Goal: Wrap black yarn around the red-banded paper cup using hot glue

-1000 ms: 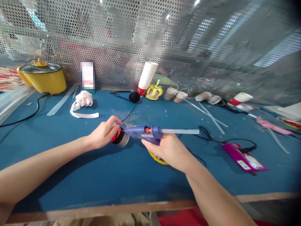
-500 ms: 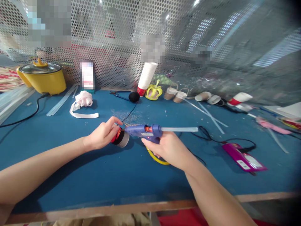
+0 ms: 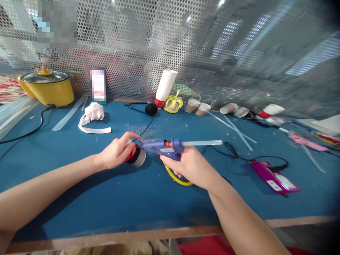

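Observation:
My left hand (image 3: 114, 154) is closed around a small red paper cup (image 3: 130, 153) lying on its side, with a black band and a pale grey end facing right. In my right hand (image 3: 191, 166) is a blue glue gun (image 3: 162, 147), its nozzle pointing left and touching or very close to the cup's black band. A clear glue stick (image 3: 203, 143) juts from the back of the gun, and a small red light shows on its side. Below the gun a yellow curved strip (image 3: 179, 181) passes partly behind my right hand; whether that hand holds it I cannot tell.
A purple power strip (image 3: 277, 177) with black cords lies at the right. Along the back stand a yellow electric pot (image 3: 53, 90), a phone (image 3: 98, 85), a cup stack (image 3: 166, 86), a yellow pumpkin-shaped basket (image 3: 173, 103) and small brown buckets (image 3: 192, 105). White ribbon (image 3: 98, 130) lies left.
The glue gun and my right hand have shifted very slightly. The black cord behind the gun lies a little differently. My left hand keeps its hold on the cup.

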Motion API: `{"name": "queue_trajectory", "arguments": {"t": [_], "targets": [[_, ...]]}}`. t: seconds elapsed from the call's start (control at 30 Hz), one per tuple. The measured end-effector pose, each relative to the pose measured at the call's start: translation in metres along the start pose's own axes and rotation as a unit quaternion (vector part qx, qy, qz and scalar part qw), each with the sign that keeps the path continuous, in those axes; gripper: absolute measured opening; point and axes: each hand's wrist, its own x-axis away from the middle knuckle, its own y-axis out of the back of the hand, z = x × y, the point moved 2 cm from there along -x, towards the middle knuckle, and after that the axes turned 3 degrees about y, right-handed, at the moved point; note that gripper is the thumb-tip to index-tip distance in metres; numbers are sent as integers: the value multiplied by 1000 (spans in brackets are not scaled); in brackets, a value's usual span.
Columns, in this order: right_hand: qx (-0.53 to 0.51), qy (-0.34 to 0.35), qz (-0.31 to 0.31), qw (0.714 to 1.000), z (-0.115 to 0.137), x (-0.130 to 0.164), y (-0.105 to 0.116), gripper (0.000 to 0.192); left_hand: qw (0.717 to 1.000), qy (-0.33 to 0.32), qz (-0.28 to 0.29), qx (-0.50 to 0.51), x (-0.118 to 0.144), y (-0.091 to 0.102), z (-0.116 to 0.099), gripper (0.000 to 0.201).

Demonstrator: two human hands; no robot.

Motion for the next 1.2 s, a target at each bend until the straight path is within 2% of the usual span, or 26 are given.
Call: {"name": "queue_trajectory", "arguments": {"t": [0.27,0.5,0.87,1.2], "targets": [[6,0,3,1000,-3,-6,-1,24,1000,-12,9,-12,2,0,-5,26],[-4,-26,3,1000,3,0,0,22,1000,9,4,-4,0,1,-3,27],[130,38,-29,990,3,7,-2,16,998,61,-20,27,-3,0,-3,26],[168,97,-32,981,9,10,-7,14,993,105,-35,27,-3,0,-1,27]]}}
